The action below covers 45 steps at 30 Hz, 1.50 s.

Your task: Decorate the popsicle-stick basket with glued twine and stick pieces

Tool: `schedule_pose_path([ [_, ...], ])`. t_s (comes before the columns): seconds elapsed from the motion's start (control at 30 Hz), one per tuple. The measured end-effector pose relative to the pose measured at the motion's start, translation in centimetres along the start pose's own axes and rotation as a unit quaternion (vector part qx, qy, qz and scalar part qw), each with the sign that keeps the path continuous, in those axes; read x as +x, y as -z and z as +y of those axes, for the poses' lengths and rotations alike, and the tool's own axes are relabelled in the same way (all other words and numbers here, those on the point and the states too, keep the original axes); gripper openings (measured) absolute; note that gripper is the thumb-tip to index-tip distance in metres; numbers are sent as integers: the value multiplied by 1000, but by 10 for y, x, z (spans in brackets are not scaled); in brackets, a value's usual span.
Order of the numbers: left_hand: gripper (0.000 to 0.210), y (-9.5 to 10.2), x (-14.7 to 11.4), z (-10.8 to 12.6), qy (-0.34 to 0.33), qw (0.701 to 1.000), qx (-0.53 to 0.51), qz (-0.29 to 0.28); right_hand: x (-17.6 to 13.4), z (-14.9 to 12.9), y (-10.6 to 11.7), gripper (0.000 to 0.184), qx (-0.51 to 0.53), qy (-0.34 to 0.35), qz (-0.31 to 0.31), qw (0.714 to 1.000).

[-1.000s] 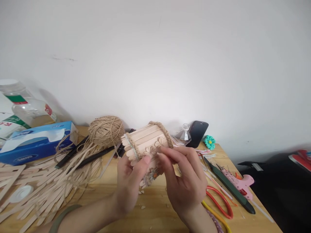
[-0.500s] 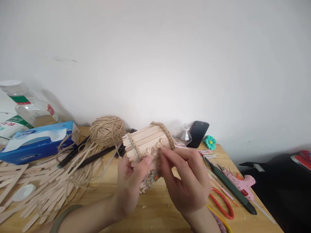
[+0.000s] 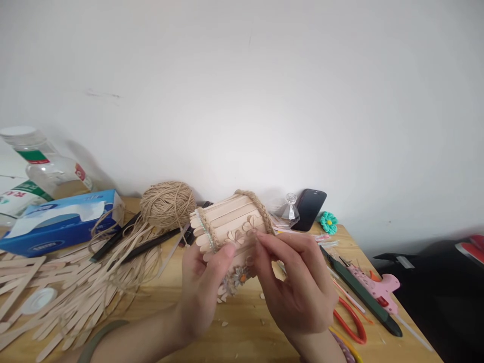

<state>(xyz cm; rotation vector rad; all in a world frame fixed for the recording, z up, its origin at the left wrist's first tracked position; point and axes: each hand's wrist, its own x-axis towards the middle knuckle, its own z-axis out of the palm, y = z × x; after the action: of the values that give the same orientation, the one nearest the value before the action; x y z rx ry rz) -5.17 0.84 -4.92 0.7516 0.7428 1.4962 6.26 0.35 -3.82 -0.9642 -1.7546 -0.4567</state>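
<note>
The cup [image 3: 223,214] is built of pale wooden sticks set side by side, their rounded tips stepping unevenly at its left end; it is tipped onto its side, held above the worktop [image 3: 242,339], short of the back edge and well in from the right edge; a twine braid [image 3: 260,206] rings each end, the left one edged with a shimmering strand; petal flowers [image 3: 235,236] and an orange-centred flower [image 3: 241,277] dress its side.

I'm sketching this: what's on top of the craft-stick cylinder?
Braided bands, wooden petals and an orange-centred flower show; the left hand and right hand cover other parts.
</note>
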Motion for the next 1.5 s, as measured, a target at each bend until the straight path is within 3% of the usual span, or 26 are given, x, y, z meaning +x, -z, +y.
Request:
schedule_pose_path([
  [0.23, 31, 3, -1, -2, -11, 1000, -12, -23, 0, 0, -1, 22, -23, 24, -19, 999],
  [0.57, 27, 7, -1, -7, -23, 997, -52, -54, -2, 0, -5, 18, -25, 27, 1, 999],
  [0.7, 24, 6, -3, -4, -21, 997, -50, -55, 3, -4, -4, 15, -23, 9, 31, 999],
  [1.0, 23, 5, -5, -4, -2, 994, -83, -77, 5, -11, -3, 11, -15, -37, 17, 999],
  [1.5, 18, 5, -5, -2, -6, 994, -81, -68, 5, -10, -3, 15, -24, -15, 28, 999],
])
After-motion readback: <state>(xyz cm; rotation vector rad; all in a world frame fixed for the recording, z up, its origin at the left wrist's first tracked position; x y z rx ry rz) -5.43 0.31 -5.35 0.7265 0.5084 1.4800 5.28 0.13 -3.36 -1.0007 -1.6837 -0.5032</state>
